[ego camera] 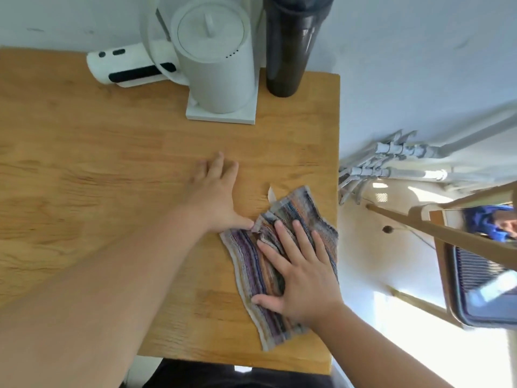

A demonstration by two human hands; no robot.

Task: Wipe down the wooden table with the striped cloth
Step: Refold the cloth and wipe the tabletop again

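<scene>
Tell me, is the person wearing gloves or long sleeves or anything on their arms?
No gloves. The left hand and the right hand are both bare. No sleeves show on either forearm as far as the picture reaches, and I see no watch, rings or bracelets.

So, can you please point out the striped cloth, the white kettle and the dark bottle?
striped cloth point(251, 264): head view, bare fabric left of the right hand.
white kettle point(221, 74): head view, side of its body.
dark bottle point(285, 63): head view, middle of its body.

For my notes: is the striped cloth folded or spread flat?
Mostly spread: the striped cloth lies flat under the right hand, one corner folded over.
</scene>
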